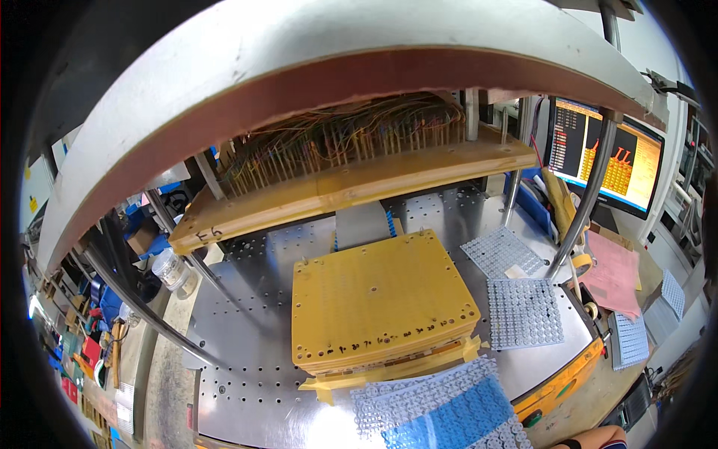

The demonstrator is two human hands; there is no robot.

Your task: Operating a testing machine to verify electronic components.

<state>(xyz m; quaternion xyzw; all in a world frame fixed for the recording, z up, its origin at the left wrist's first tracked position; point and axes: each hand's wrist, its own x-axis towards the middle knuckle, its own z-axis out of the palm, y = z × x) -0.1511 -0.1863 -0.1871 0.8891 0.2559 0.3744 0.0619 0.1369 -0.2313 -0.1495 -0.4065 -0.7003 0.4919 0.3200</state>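
Observation:
Neither of my hands shows. At the lower right edge a piece of bare skin (600, 436) pokes in beside dark cloth; whether it is my own arm I cannot make out. A yellow test fixture block (374, 295) with pins and handwritten marks sits on the perforated metal bed (247, 382) of a press. In front of it lies a stack of white panels (389, 396) of small round parts, with a blue area (456, 411) across it. To the block's right lie two similar panels, a grey-white panel (497, 253) and a nearer one (526, 314).
Above the block hangs a thick yellow plate (351, 183) full of wired pins, between metal posts (594, 194). A curved light frame (336, 37) crosses the top. At right stand a monitor (607, 153), pink sheets (609, 273) and more panels (630, 340). A clear jar (172, 271) stands left.

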